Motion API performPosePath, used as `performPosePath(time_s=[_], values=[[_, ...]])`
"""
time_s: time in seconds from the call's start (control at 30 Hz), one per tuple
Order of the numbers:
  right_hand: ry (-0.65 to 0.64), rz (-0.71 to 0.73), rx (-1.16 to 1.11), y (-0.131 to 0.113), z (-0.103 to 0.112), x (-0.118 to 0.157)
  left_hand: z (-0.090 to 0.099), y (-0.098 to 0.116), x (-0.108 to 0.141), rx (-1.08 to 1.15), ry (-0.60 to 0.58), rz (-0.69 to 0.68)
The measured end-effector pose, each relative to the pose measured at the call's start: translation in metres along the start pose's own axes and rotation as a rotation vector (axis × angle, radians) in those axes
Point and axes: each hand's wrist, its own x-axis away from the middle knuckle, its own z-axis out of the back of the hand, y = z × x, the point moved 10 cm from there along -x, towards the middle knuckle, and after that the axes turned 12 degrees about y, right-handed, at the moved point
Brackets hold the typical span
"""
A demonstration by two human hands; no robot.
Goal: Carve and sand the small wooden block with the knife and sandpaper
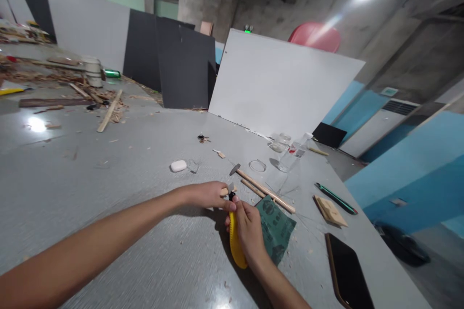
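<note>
My right hand (248, 227) is closed around a yellow utility knife (237, 251), whose blade points away from me. Pinched in the fingers of my left hand (206, 195) is a small piece of pale wood (224, 192), right beside the knife's blade. The thumb of that hand meets the black front end of the knife. Partly behind my right hand lies a green sheet of sandpaper (277, 227). Just beyond both hands, a hammer (266, 189) rests on the grey table (145, 251) alongside a thin wooden stick (252, 187).
To the right lie a phone (350, 270), wooden pieces (329, 210) and a green-black slim tool (337, 198). A plastic bottle (293, 154) stands farther back, near a wire coil (257, 166). A white case (178, 166) is left of them. Wood scraps (110, 111) litter the far left.
</note>
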Motion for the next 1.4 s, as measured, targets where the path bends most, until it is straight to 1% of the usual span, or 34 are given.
performPosePath(time_s=[0.03,0.1,0.17,0.23,0.27,0.33,0.4,0.5,0.6,0.67,0.8,0.97,1.1,1.27,1.4], values=[[-0.006,-0.013,-0.007,0.002,-0.001,0.001,0.003,-0.001,0.000,-0.056,0.010,0.014],[-0.014,-0.048,-0.026,0.006,-0.002,0.000,0.012,-0.007,0.002,-0.219,0.080,0.063],[0.024,-0.080,-0.037,0.010,0.003,-0.005,0.023,-0.013,0.006,-0.439,0.201,0.132],[0.092,-0.111,-0.062,0.014,0.012,-0.012,0.031,-0.014,0.013,-0.671,0.309,0.177],[0.118,-0.130,-0.083,0.017,0.016,-0.015,0.032,-0.013,0.016,-0.756,0.334,0.183],[0.124,-0.164,-0.126,0.021,0.019,-0.020,0.028,-0.011,0.019,-0.827,0.328,0.185],[0.082,-0.173,-0.144,0.021,0.015,-0.021,0.027,-0.011,0.020,-0.793,0.304,0.195],[0.004,-0.144,-0.141,0.015,0.005,-0.016,0.031,-0.010,0.019,-0.676,0.292,0.185],[-0.057,-0.132,-0.134,0.010,-0.002,-0.012,0.034,-0.010,0.017,-0.561,0.291,0.126],[-0.096,-0.143,-0.131,0.010,-0.005,-0.010,0.034,-0.013,0.016,-0.528,0.291,0.087],[-0.151,-0.178,-0.145,0.012,-0.010,-0.008,0.034,-0.018,0.016,-0.515,0.298,0.058],[-0.182,-0.171,-0.152,0.009,-0.013,-0.004,0.035,-0.018,0.017,-0.464,0.315,0.095],[-0.280,-0.156,-0.143,0.008,-0.020,0.001,0.035,-0.014,0.019,-0.450,0.301,0.123],[-0.424,-0.207,-0.119,0.013,-0.028,0.009,0.031,-0.012,0.020,-0.501,0.268,0.111],[-0.445,-0.225,-0.084,0.017,-0.027,0.008,0.027,-0.010,0.019,-0.529,0.247,0.075]])
